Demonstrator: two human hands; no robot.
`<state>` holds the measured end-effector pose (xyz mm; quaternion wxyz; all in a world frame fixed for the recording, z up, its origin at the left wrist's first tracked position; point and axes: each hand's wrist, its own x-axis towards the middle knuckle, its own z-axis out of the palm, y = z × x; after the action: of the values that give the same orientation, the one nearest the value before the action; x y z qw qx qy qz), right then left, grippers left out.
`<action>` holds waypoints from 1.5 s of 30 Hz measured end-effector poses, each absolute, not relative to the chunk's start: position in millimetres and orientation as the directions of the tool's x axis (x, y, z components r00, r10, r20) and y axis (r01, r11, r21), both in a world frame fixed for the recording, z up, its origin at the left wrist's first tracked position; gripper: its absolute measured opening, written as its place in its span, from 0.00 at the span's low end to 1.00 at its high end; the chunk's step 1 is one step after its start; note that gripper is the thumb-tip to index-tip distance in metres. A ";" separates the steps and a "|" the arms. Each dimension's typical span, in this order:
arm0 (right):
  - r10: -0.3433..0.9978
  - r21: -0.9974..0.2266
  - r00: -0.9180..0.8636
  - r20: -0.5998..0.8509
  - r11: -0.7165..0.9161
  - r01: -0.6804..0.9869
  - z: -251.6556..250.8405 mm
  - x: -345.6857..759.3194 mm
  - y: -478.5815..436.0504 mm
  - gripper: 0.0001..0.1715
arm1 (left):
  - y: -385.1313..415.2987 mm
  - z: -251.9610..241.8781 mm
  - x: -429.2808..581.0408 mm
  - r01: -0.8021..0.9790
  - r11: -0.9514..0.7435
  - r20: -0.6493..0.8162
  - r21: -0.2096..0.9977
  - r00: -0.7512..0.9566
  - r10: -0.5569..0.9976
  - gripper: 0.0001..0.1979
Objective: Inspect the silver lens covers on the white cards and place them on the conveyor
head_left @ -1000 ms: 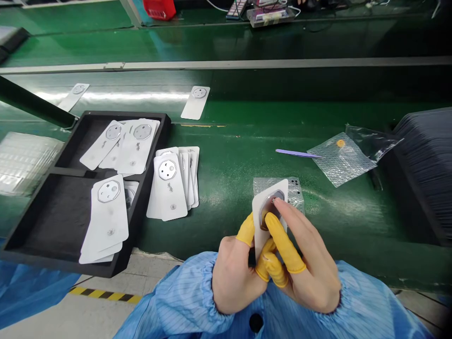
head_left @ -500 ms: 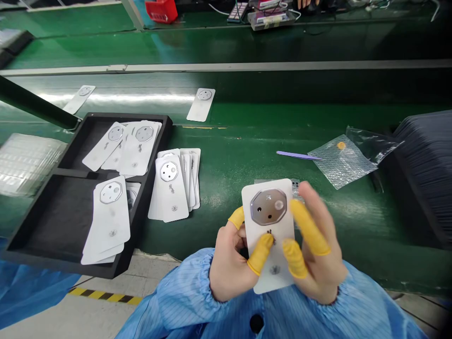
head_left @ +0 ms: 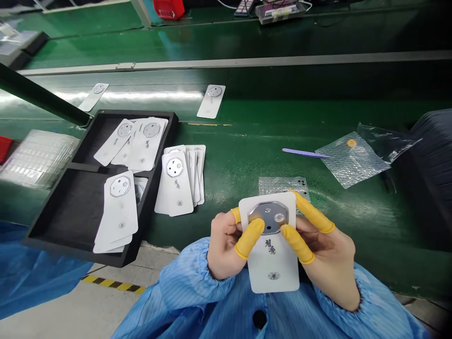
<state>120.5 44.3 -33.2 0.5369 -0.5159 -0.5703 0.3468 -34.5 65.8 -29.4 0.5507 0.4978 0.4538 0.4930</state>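
A white rectangular panel [head_left: 273, 261] with rounded corners is held upright in front of me. Near its top sits a shiny eight-sided plate with dark holes and a small round clear spot; dark printed characters lie below it. My left hand [head_left: 229, 247] grips the panel's left edge, its yellow-covered thumb pressed on the eight-sided plate. On the right edge my right hand [head_left: 323, 245] pinches the panel, thumb in front and a yellow-covered finger along the top corner. Just behind the panel, a clear plastic sheet [head_left: 278, 183] with small black dots lies on the green surface.
To the left, a black two-part tray [head_left: 60, 212] holds several similar panels, with a stack of panels [head_left: 178, 188] beside it. Purple tweezers [head_left: 305, 153] rest against a bubble-wrap sheet [head_left: 356, 162] on the right. A lone panel [head_left: 211, 101] lies farther back.
My right hand has closed onto the panel's right edge. My left thumb has moved up from the printed characters to the eight-sided plate. The camera view has shifted slightly.
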 end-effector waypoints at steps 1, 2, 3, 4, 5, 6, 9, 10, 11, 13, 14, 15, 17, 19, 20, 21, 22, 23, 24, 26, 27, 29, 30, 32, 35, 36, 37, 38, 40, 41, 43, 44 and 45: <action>0.959 -0.950 0.116 0.260 0.232 0.211 -33.2 120.5 44.7 0.14 | 65.1 -29.1 -34.0 -0.091 0.001 0.007 0.996 0.094 0.996 0.18; 0.956 -0.948 0.124 0.267 0.238 0.209 -34.0 120.5 45.3 0.14 | 64.8 -28.9 -33.3 -0.092 0.003 0.005 0.996 0.096 0.995 0.18; 0.952 -0.946 0.134 0.275 0.243 0.214 -35.5 120.6 45.9 0.15 | 64.8 -29.0 -32.7 -0.098 0.023 -0.012 0.995 0.109 0.994 0.16; 0.950 -0.943 0.137 0.280 0.245 0.226 -37.7 120.9 46.7 0.16 | 65.4 -29.4 -32.5 -0.110 0.060 -0.044 0.992 0.137 0.990 0.15; 0.949 -0.938 0.131 0.286 0.250 0.240 -40.6 121.4 47.4 0.17 | 66.8 -30.3 -33.5 -0.128 0.101 -0.078 0.987 0.174 0.982 0.13; 0.951 -0.932 0.104 0.291 0.257 0.257 -44.1 122.3 48.3 0.19 | 69.1 -31.6 -36.1 -0.149 0.140 -0.107 0.979 0.208 0.972 0.13; 0.953 -0.886 -0.085 0.291 0.302 0.352 -57.3 128.9 52.2 0.27 | 83.2 -36.1 -59.6 -0.175 0.215 -0.185 0.961 0.173 0.967 0.16; 0.942 -0.847 -0.145 0.303 0.336 0.411 -62.6 133.0 54.0 0.28 | 89.7 -36.8 -73.3 -0.148 0.224 -0.212 0.963 0.095 0.973 0.16; 0.929 -0.796 -0.187 0.321 0.371 0.478 -68.4 138.0 55.9 0.29 | 96.8 -36.7 -89.1 -0.094 0.224 -0.226 0.970 -0.011 0.974 0.16; 0.903 -0.674 -0.214 0.373 0.423 0.605 -81.5 150.2 58.9 0.31 | 111.1 -35.2 -123.6 0.070 0.214 -0.191 0.974 -0.242 0.951 0.17; 0.892 -0.618 -0.223 0.394 0.437 0.654 -88.6 156.6 59.7 0.31 | 118.2 -34.6 -139.9 0.159 0.209 -0.147 0.965 -0.328 0.933 0.17; 0.885 -0.574 -0.237 0.401 0.444 0.688 -95.8 162.8 60.0 0.30 | 125.2 -34.7 -154.5 0.217 0.204 -0.110 0.954 -0.380 0.918 0.17; 0.884 -0.521 -0.266 0.384 0.445 0.729 -109.4 172.5 59.0 0.27 | 139.1 -38.0 -176.2 0.287 0.205 -0.070 0.936 -0.419 0.905 0.17; 0.884 -0.508 -0.267 0.384 0.444 0.738 -119.9 177.5 57.4 0.23 | 151.7 -44.7 -188.1 0.341 0.221 -0.057 0.914 -0.432 0.900 0.18; 0.882 -0.511 -0.255 0.396 0.443 0.737 -123.4 178.4 56.9 0.21 | 157.2 -48.2 -191.4 0.377 0.237 -0.054 0.896 -0.436 0.898 0.18; 0.879 -0.514 -0.241 0.412 0.443 0.735 -125.7 178.5 56.8 0.20 | 161.9 -51.2 -193.7 0.414 0.256 -0.057 0.873 -0.435 0.899 0.18; 0.876 -0.517 -0.234 0.422 0.445 0.731 -126.8 178.2 56.9 0.19 | 165.8 -53.3 -195.7 0.454 0.277 -0.067 0.847 -0.426 0.902 0.18; 0.873 -0.520 -0.230 0.430 0.448 0.727 -126.8 177.8 57.2 0.19 | 168.5 -54.2 -197.6 0.494 0.297 -0.079 0.817 -0.414 0.907 0.18; 0.872 -0.525 -0.226 0.435 0.449 0.723 -125.8 177.5 57.5 0.19 | 170.0 -53.6 -199.5 0.533 0.313 -0.090 0.786 -0.402 0.911 0.17; 0.866 -0.536 -0.211 0.454 0.455 0.711 -121.6 177.6 57.8 0.19 | 167.3 -49.1 -202.0 0.601 0.343 -0.089 0.722 -0.411 0.907 0.16; 0.862 -0.543 -0.202 0.465 0.458 0.704 -118.7 177.9 57.7 0.19 | 162.6 -45.7 -201.1 0.655 0.335 -0.026 0.678 -0.434 0.901 0.17; 0.858 -0.559 -0.190 0.477 0.463 0.688 -111.9 178.0 57.2 0.19 | 145.5 -39.4 -190.9 0.795 0.243 0.223 0.556 -0.425 0.878 0.22; 0.859 -0.572 -0.184 0.478 0.463 0.678 -108.2 177.6 57.1 0.19 | 133.6 -37.5 -180.1 0.854 0.157 0.347 0.496 -0.360 0.866 0.24; 0.867 -0.614 -0.163 0.470 0.454 0.646 -101.2 175.6 57.7 0.19 | 106.6 -38.1 -147.1 0.863 -0.059 0.410 0.501 -0.177 0.895 0.22; 0.889 -0.699 -0.133 0.439 0.431 0.570 -95.0 171.7 61.7 0.17 | 72.6 -50.9 -82.9 0.474 -0.052 -0.019 0.879 0.143 0.990 0.18; 0.893 -0.714 -0.143 0.426 0.430 0.552 -94.6 171.0 63.7 0.17 | 66.2 -57.2 -63.4 0.329 0.066 -0.150 0.942 0.235 0.961 0.19; 0.895 -0.717 -0.167 0.414 0.434 0.546 -95.1 170.8 65.9 0.17 | 62.8 -63.6 -47.0 0.216 0.189 -0.247 0.958 0.290 0.925 0.20; 0.892 -0.708 -0.199 0.406 0.444 0.549 -96.1 171.1 67.9 0.17 | 62.1 -69.5 -34.3 0.118 0.289 -0.312 0.950 0.315 0.896 0.21; 0.877 -0.670 -0.272 0.395 0.478 0.568 -98.6 172.7 70.9 0.16 | 66.1 -78.5 -20.5 -0.012 0.426 -0.400 0.905 0.321 0.859 0.23; 0.869 -0.650 -0.295 0.396 0.493 0.578 -99.5 173.4 71.4 0.16 | 69.1 -81.5 -18.1 -0.049 0.461 -0.424 0.886 0.317 0.848 0.23; 0.856 -0.623 -0.291 0.427 0.512 0.592 -100.1 173.7 70.1 0.18 | 74.0 -85.2 -18.1 -0.074 0.499 -0.455 0.864 0.312 0.834 0.24; 0.848 -0.612 -0.280 0.450 0.521 0.594 -100.0 173.0 68.3 0.19 | 75.3 -86.4 -18.8 -0.073 0.508 -0.465 0.858 0.309 0.830 0.24; 0.839 -0.605 -0.272 0.471 0.532 0.592 -99.8 171.7 66.1 0.21 | 75.7 -87.4 -19.2 -0.071 0.515 -0.473 0.854 0.307 0.826 0.24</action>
<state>171.7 66.1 -99.8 0.3930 -0.4575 -0.7821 0.1568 -19.2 75.7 -87.4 0.7139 0.3790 0.4980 0.3142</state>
